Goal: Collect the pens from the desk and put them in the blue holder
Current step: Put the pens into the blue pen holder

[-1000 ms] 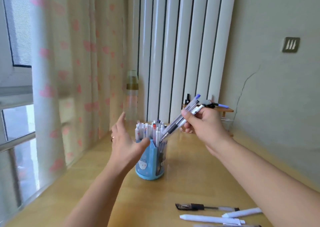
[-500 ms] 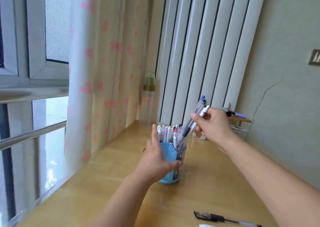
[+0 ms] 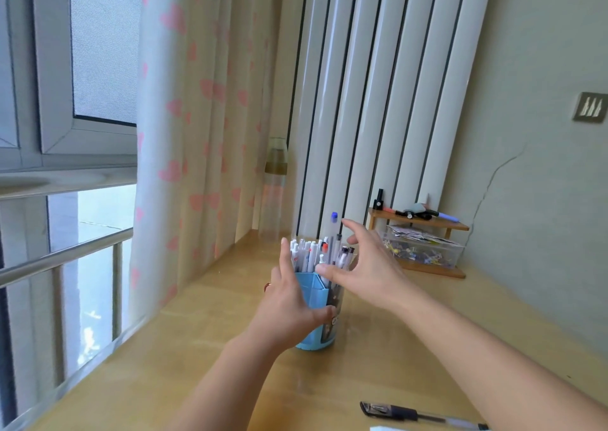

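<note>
The blue holder [image 3: 311, 284] stands on the wooden desk [image 3: 230, 381], packed with several white and clear pens [image 3: 307, 254]. One clear pen with a blue cap [image 3: 334, 229] sticks up higher than the others. My left hand [image 3: 289, 302] wraps around the holder's left side and grips it. My right hand [image 3: 368, 266] hovers just right of the pen tops with fingers spread and nothing in it. A black-capped pen [image 3: 414, 414] lies on the desk near the bottom edge, with a white item's edge [image 3: 388, 428] below it.
A small wooden shelf [image 3: 424, 224] at the back right carries markers and a small bottle, with a clear plastic box [image 3: 424, 249] under it. A clear bottle [image 3: 275, 190] stands by the heart-print curtain [image 3: 197, 134]. The white radiator [image 3: 378, 101] rises behind the holder.
My right hand has let go of the pens, which now stand in the holder, and its fingers have opened. My left hand has closed further around the holder.
</note>
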